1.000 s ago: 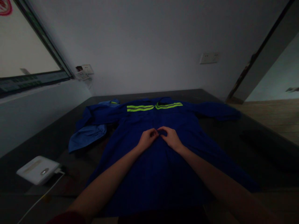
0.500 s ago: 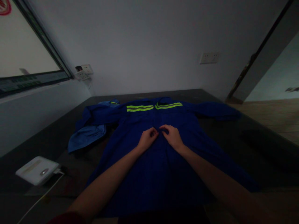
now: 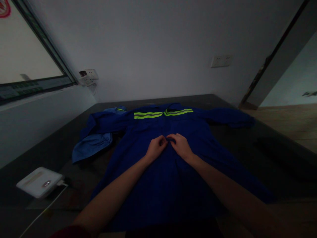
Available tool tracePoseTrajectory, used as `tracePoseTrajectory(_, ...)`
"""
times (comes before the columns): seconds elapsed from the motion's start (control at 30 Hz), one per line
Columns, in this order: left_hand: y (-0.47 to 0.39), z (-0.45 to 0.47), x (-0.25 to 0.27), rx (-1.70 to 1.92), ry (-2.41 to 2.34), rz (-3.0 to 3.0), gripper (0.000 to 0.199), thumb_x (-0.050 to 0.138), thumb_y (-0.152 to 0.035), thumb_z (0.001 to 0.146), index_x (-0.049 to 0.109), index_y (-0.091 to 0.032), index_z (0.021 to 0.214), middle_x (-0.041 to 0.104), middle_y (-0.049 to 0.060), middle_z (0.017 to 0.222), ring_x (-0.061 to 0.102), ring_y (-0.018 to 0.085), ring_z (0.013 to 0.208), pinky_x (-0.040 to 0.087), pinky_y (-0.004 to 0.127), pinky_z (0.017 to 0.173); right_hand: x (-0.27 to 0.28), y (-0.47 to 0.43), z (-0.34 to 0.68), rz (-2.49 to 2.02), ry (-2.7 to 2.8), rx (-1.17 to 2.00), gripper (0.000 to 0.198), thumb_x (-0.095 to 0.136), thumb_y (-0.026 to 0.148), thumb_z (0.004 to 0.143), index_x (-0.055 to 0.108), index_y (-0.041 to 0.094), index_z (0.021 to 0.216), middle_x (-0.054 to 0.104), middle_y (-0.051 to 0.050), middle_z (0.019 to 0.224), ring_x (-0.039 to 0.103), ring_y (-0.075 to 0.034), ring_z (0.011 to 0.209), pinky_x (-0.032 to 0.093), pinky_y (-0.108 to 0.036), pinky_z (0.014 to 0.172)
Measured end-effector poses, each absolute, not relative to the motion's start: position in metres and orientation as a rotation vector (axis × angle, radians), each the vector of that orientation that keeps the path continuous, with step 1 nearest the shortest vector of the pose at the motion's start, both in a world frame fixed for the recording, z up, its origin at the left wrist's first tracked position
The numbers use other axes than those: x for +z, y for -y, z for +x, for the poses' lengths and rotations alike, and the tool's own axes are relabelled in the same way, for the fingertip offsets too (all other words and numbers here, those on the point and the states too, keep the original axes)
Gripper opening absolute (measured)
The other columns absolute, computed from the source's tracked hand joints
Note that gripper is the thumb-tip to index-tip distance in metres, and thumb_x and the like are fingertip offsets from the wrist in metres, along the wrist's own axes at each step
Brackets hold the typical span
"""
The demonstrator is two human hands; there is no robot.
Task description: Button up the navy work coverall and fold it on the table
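A dark blue work jacket (image 3: 148,185) lies spread face up, its collar toward the wall and its sleeves out to both sides. Yellow-green reflective strips (image 3: 148,115) cross its chest. At the front opening, below the strips, my left hand (image 3: 157,146) is closed in a pinch on the jacket's edge. Close beside it, my right hand (image 3: 180,144) also pinches the fabric, fingertips nearly meeting the left ones. Whether a button or other fastener lies between the fingers is too dark and small to tell.
The dark table (image 3: 237,152) reaches back to the wall. A lighter blue garment (image 3: 92,145) lies partly under the left sleeve. At the near left sits a white box-shaped device (image 3: 39,181) with a cable (image 3: 43,211). Wall sockets (image 3: 221,61) are behind the table.
My right hand has shifted slightly left, bringing its fingertips closer to my left hand. The left hand and the jacket stay nearly where they were.
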State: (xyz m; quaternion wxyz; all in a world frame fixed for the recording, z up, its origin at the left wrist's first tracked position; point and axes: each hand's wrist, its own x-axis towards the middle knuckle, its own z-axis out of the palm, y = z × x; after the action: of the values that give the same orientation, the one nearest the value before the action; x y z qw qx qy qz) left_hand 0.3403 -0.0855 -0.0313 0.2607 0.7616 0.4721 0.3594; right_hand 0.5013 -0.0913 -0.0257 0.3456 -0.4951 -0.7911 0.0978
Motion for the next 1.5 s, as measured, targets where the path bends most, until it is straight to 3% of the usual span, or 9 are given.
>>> tracePoseTrajectory(0.27,0.086,0.341,-0.032,0.958,-1.333,2.083,0.008,0.052,-0.023,0.08,0.057,-0.018,0.078,0.058,-0.003,0.067,0.053,0.011,0.062,0.038,0.02,0.059,-0.018,0.097,0.501,-1.276,2.018,0.351,0.032,0.052,0.006,0.078,0.066,0.023,0.102,0.069,-0.004,0.097,0.063,-0.018,0.091,0.046,-0.031,0.086)
tracePoseTrajectory(0.4,0.086,0.339,-0.033,0.975,-1.337,2.091,0.008,0.051,-0.023,0.08,0.058,-0.018,0.078,0.058,-0.003,0.068,0.054,0.011,0.063,0.038,0.02,0.059,-0.014,0.095,0.503,-1.187,1.907,0.572,0.018,0.052,0.021,0.084,0.065,0.021,0.096,0.07,-0.004,0.093,0.066,-0.018,0.088,0.049,-0.03,0.08)
tracePoseTrajectory(0.5,0.086,0.338,-0.033,0.989,-1.341,2.074,0.009,0.053,-0.026,0.081,0.058,-0.019,0.078,0.059,-0.003,0.069,0.054,0.011,0.063,0.038,0.02,0.06,-0.018,0.087,0.508,-1.16,1.726,0.768,0.022,0.044,0.025,0.089,0.065,0.017,0.09,0.071,-0.006,0.09,0.067,-0.017,0.083,0.05,-0.028,0.075)
tracePoseTrajectory(0.63,0.086,0.338,-0.032,0.993,-1.316,2.072,0.009,0.054,-0.025,0.081,0.059,-0.018,0.078,0.06,-0.003,0.071,0.055,0.012,0.066,0.038,0.02,0.061,-0.029,0.075,0.511,-1.163,1.633,0.934,0.012,0.058,0.015,0.075,0.065,0.014,0.084,0.071,-0.006,0.082,0.068,-0.017,0.076,0.052,-0.027,0.071)
tracePoseTrajectory(0.77,0.086,0.339,-0.031,0.999,-1.296,2.062,0.007,0.055,-0.022,0.079,0.061,-0.018,0.078,0.062,-0.002,0.072,0.056,0.012,0.068,0.039,0.021,0.062,-0.032,0.073,0.511,-1.19,1.671,0.874,0.01,0.065,0.014,0.067,0.068,0.015,0.077,0.072,-0.005,0.077,0.067,-0.017,0.072,0.052,-0.028,0.069)
tracePoseTrajectory(1.0,0.086,0.339,-0.029,0.998,-1.285,2.024,0.007,0.057,-0.017,0.077,0.064,-0.017,0.078,0.066,-0.001,0.074,0.06,0.014,0.07,0.042,0.022,0.065,-0.024,0.077,0.511,-1.204,1.763,0.791,0.006,0.065,0.016,0.068,0.07,0.016,0.072,0.072,-0.004,0.073,0.067,-0.017,0.069,0.05,-0.027,0.066)
tracePoseTrajectory(1.33,0.09,0.34,-0.023,0.93,-1.338,1.878,0.016,0.053,-0.025,0.08,0.067,-0.017,0.082,0.07,0.003,0.077,0.066,0.017,0.075,0.047,0.023,0.067,-0.029,0.08,0.505,-1.288,1.868,0.609,0.004,0.064,0.013,0.071,0.066,0.016,0.074,0.066,-0.003,0.072,0.06,-0.014,0.064,0.043,-0.025,0.061)
tracePoseTrajectory(1.5,0.087,0.341,-0.028,1.046,-1.314,1.747,0.019,0.059,-0.034,0.078,0.06,-0.018,0.088,0.068,0.001,0.071,0.062,0.014,0.062,0.041,0.021,0.054,-0.025,0.087,0.502,-1.283,1.953,0.46,0.005,0.063,0.013,0.074,0.062,0.017,0.072,0.061,-0.001,0.074,0.055,-0.013,0.065,0.04,-0.025,0.062)
